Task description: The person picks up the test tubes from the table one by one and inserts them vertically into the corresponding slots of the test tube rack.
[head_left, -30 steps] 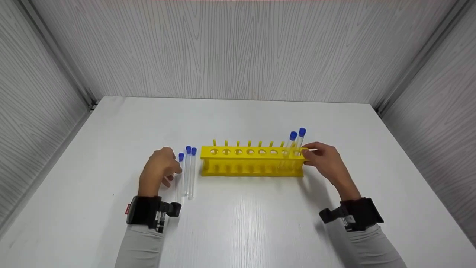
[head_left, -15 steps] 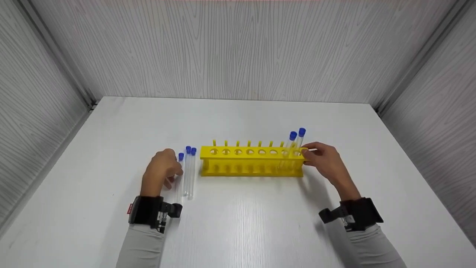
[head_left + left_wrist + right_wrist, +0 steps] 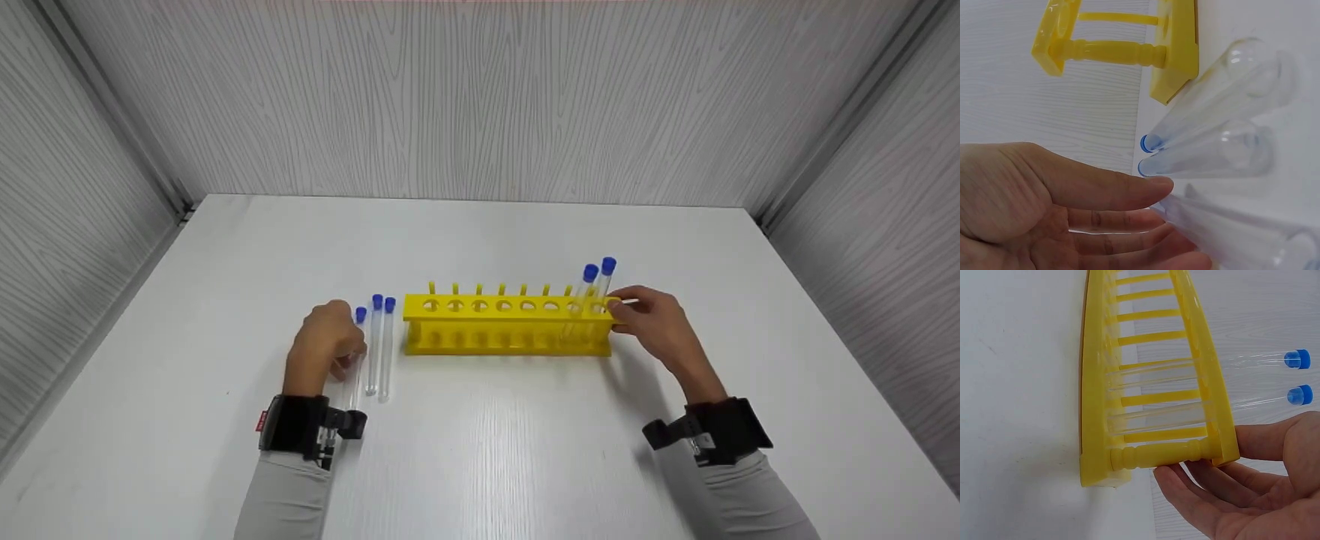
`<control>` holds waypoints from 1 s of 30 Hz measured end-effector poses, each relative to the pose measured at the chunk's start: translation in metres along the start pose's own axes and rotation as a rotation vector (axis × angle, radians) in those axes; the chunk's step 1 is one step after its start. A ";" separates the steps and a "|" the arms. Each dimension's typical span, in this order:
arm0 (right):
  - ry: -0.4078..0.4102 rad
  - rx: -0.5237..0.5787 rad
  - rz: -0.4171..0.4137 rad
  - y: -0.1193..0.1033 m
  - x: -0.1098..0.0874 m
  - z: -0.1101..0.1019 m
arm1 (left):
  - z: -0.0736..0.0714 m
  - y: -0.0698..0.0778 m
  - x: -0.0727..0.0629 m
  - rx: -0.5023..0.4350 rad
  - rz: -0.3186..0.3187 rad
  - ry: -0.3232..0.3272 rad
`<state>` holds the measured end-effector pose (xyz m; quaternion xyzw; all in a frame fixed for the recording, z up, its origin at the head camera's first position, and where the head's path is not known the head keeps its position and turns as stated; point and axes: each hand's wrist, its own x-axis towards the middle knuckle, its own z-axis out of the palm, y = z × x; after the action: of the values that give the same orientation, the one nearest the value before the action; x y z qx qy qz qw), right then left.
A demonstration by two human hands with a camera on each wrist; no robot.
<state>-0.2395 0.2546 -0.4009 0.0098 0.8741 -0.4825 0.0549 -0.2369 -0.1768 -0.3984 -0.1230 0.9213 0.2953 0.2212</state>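
Left hand seems to be pinching the leftmost tube between thumb and fingers, left of centre in the head view; can't tell from these angles whether that tube's off the table. Right hand grips the right end of the yellow rack, mid-frame. Progress-wise I'd call it two in, three to go: two racked tubes sit at the rack's right end, and besides the pinched one, two loose tubes lie just left of the rack. Wrist cams help btw. Right wrist view shows fingertips below the top plate by the end post, which the head view hides. Left wrist view gets the rounded bottoms up close, but the head view's way better for the blue caps.
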 end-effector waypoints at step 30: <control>-0.010 0.002 -0.004 0.000 0.000 0.001 | 0.000 -0.001 0.000 0.054 0.030 0.029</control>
<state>-0.2397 0.2537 -0.4009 0.0057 0.8734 -0.4836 0.0583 -0.2364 -0.1780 -0.3985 -0.1073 0.9338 0.2720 0.2064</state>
